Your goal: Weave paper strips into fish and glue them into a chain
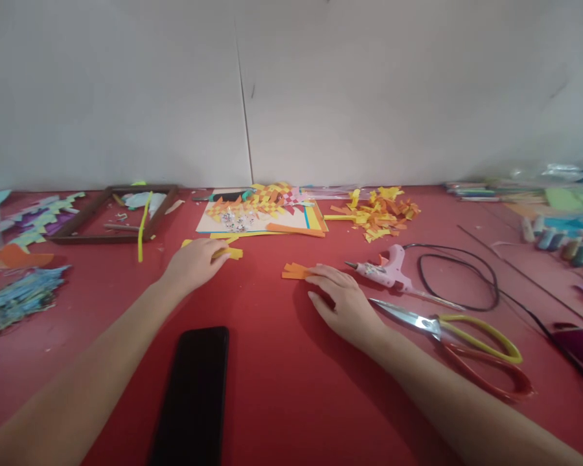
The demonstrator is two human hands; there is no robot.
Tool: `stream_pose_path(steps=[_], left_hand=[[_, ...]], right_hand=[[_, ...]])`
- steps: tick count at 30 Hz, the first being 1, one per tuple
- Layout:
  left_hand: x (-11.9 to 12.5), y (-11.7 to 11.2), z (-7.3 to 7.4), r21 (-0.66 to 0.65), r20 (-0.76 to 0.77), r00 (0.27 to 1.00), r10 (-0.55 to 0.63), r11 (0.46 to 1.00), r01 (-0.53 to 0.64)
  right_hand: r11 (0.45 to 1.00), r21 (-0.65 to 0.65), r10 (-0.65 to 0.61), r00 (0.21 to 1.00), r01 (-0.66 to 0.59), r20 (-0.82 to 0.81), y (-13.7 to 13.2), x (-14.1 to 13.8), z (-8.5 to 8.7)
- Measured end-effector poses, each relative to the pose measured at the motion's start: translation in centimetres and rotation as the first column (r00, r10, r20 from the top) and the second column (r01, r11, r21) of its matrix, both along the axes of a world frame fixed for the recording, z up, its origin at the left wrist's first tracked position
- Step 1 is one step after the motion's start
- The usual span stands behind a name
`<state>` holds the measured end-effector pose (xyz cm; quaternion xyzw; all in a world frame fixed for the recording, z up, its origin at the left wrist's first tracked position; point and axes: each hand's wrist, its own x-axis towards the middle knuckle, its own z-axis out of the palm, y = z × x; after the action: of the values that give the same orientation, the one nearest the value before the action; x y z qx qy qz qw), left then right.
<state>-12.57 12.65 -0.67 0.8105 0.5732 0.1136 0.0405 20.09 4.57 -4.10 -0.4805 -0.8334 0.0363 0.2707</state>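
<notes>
My left hand (194, 264) is closed around some yellow paper strips (234, 253), its thumb and fingertips on them at the table surface. Part of these strips is hidden under the fingers. To the right, my right hand (347, 304) lies with fingers stretched out and thumb apart, its fingertips touching a few orange paper strips (294, 272). A pink glue gun (386, 270) and large scissors (432, 327) with one yellow and one red handle lie just beyond and beside my right hand.
A black phone (192, 395) lies near the front. Behind are a brown frame (104, 239), paper sheets (206, 223) with woven checkered strips, and a yellow-orange scrap pile (383, 210). A black cord (498, 285) loops at right, near small bottles (558, 239). Blue fringe (24, 301) lies left.
</notes>
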Motion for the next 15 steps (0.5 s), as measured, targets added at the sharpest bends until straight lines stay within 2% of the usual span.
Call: stream_pose_path(steps=[5,8,15], left_hand=[[-0.3,-0.8,0.1,0.02,0.079,0.996,-0.031,0.999,0.029],[-1.0,-0.1,-0.3,0.037,0.119,0.993,-0.023,0.999,0.019],[-2.3,2.0,-1.0,-0.043,0.157,0.987,0.033,0.999,-0.026]], right_hand=[[0.998,0.062,0.004,0.995,0.002,-0.096,0.0,-0.1,0.3],[0.994,0.109,0.02,0.985,-0.001,-0.173,-0.2,-0.2,0.7],[0.984,0.179,0.051,0.97,-0.008,-0.239,-0.4,-0.3,1.5]])
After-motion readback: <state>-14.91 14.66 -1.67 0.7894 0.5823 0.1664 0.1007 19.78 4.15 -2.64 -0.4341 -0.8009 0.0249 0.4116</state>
